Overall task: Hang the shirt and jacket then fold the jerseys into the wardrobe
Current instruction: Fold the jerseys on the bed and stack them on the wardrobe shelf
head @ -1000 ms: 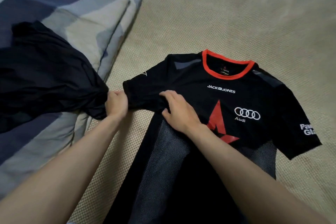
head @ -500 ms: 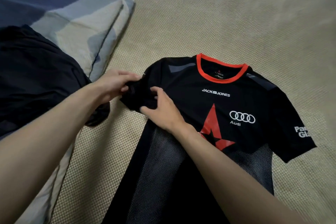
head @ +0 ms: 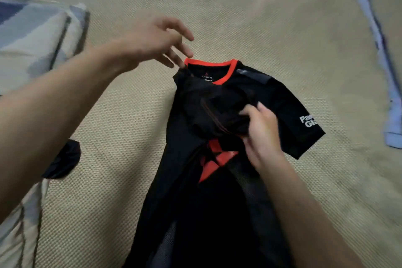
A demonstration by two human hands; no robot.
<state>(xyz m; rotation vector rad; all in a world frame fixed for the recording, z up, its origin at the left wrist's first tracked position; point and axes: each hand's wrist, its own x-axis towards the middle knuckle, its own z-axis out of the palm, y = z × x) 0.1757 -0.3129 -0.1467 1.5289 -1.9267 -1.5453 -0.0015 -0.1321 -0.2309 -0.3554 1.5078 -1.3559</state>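
Observation:
A black jersey (head: 272,98) with an orange-red collar and a red star print lies face up on the beige mat (head: 272,17). Its left sleeve and side are folded over onto the chest. My right hand (head: 261,135) grips the folded-over fabric at the chest. My left hand (head: 156,39) hovers just above the left shoulder, next to the collar, fingers spread and holding nothing. The jersey's right sleeve with white lettering lies flat, pointing right.
A striped blue and grey pillow or folded quilt (head: 32,35) lies along the left. A piece of another black garment (head: 63,159) shows under my left forearm. A light blue cloth (head: 389,85) lies at the right edge.
The jersey's left sleeve has been folded over onto the chest. My left hand let go of the sleeve and rose toward the collar. The view shifted right.

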